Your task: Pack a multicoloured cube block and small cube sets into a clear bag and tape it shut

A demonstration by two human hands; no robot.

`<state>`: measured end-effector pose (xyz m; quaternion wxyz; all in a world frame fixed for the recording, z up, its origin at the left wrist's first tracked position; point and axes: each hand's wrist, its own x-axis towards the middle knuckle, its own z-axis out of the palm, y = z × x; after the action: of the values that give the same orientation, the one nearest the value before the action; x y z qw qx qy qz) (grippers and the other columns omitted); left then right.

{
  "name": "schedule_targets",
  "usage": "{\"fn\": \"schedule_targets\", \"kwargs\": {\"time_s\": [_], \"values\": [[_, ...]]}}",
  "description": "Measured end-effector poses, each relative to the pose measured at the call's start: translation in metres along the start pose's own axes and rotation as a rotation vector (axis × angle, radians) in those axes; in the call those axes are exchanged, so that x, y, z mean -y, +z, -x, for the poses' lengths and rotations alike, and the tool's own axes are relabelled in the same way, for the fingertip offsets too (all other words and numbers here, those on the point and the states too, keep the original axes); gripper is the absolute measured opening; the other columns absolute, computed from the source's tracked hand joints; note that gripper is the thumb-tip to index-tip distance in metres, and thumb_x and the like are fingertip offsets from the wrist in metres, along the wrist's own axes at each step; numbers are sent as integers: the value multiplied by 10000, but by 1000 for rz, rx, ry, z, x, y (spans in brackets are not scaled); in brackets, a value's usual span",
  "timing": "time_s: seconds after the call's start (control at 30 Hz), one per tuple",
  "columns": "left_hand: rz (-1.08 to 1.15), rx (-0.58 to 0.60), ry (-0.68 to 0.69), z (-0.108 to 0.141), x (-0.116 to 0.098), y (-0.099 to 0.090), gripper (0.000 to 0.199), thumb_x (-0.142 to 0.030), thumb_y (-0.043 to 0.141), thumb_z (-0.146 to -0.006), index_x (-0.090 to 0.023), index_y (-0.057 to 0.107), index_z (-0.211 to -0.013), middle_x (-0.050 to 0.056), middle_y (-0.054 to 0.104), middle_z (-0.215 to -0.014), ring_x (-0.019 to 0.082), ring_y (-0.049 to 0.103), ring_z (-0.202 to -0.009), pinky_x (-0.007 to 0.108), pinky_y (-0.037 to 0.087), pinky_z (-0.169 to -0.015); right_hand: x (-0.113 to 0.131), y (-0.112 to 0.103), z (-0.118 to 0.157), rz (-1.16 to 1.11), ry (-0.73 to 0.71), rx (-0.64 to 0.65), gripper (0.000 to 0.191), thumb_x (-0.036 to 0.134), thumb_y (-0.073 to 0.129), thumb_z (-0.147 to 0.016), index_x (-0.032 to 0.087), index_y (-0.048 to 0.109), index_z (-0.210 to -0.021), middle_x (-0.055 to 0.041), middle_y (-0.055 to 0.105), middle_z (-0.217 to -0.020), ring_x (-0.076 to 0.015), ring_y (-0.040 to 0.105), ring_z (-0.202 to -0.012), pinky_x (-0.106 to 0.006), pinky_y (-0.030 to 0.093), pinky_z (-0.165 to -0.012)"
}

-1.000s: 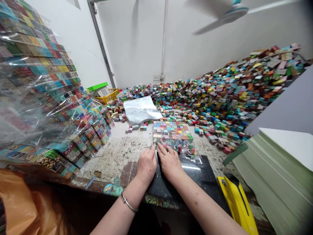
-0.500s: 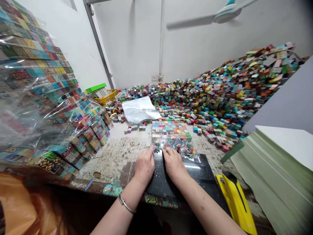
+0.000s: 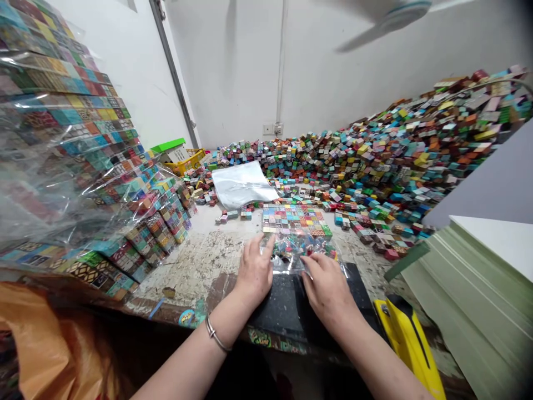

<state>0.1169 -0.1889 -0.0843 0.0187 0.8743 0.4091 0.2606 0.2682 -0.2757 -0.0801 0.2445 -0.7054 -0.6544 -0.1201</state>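
Note:
In front of me a clear plastic bag of small colourful pieces lies over the far part of a black slab. Beyond the pieces sits a flat block of patterned square tiles; whether it is inside the bag I cannot tell. My left hand rests at the bag's left side, fingers stretched forward and somewhat apart. At the near edge of the bag, my right hand has its thumb and bent fingers together on the plastic.
Wrapped stacks of patterned blocks rise on the left. A heap of loose blocks runs along the wall, with a silvery sheet before it. To the right are a yellow tool and pale green sheets.
My hands have moved apart: the left reaches up the bag's left side with fingers extended, the right has shifted right along its near edge. The view has tilted slightly.

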Motion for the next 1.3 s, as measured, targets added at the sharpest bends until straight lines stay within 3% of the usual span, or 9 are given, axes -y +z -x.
{"fn": "schedule_targets", "kwargs": {"time_s": [0.13, 0.27, 0.43, 0.53, 0.63, 0.83, 1.03, 1.3], "values": [[25, 24, 165, -14, -7, 4, 637, -44, 471, -750, -229, 351, -1348, 95, 248, -1438, 271, 174, -1335, 433, 272, -1067, -7, -2, -13, 86, 132, -115, 326, 178, 515, -765, 91, 535, -1077, -174, 491, -1099, -296, 429, -994, -435, 407, -855], [54, 35, 257, -26, -17, 8, 591, -71, 451, -788, -235, 345, -1347, 86, 250, -1454, 256, 142, -1354, 443, 290, -1056, -11, -3, -31, 101, 178, -117, 317, 177, 512, -757, 125, 496, -1069, -156, 493, -1115, -284, 424, -998, -418, 391, -842], [69, -3, 254, -46, -33, 16, 635, -263, 618, -760, -206, 358, -1337, 122, 295, -1428, 289, 204, -1329, 463, 303, -1040, -27, -8, -40, 165, 210, -38, 265, 225, 524, -775, 128, 525, -1021, -137, 539, -1002, -270, 448, -937, -373, 374, -778], [34, -18, 210, -57, -42, 25, 646, -314, 666, -735, -245, 392, -1315, 105, 345, -1405, 286, 272, -1293, 446, 325, -1015, -37, -9, -41, 181, 161, 44, 137, 216, 508, -798, 173, 578, -908, -81, 591, -908, -234, 492, -871, -325, 355, -707], [-2, -8, 166, -62, -45, 34, 533, -353, 634, -766, -305, 453, -1264, 96, 378, -1387, 278, 362, -1225, 438, 373, -940, -42, -12, -43, 180, 113, 107, 114, 187, 487, -821, 205, 599, -812, -21, 623, -823, -187, 531, -808, -291, 319, -644], [-33, 13, 163, -58, -45, 42, 268, -350, 486, -864, -367, 572, -1117, 52, 446, -1340, 278, 420, -1125, 447, 378, -838, -40, -12, -35, 213, 50, 178, 174, 169, 463, -845, 183, 628, -790, -38, 632, -808, -175, 551, -762, -301, 287, -646], [-109, 73, 255, -52, -41, 47, 330, -284, 445, -888, -312, 502, -1212, 82, 417, -1366, 294, 412, -1157, 456, 372, -860, -39, -3, -23, 205, 14, 234, 199, 164, 467, -859, 193, 660, -817, -32, 637, -796, -172, 563, -762, -296, 304, -684], [-74, 142, 514, -34, -10, 43, 401, -252, 392, -918, -283, 388, -1318, 49, 297, -1444, 260, 272, -1316, 464, 305, -1012, -42, -9, -11, 160, 4, 233, 202, 186, 496, -849, 212, 652, -974, -37, 645, -926, -192, 548, -893, -307, 333, -771]]}}
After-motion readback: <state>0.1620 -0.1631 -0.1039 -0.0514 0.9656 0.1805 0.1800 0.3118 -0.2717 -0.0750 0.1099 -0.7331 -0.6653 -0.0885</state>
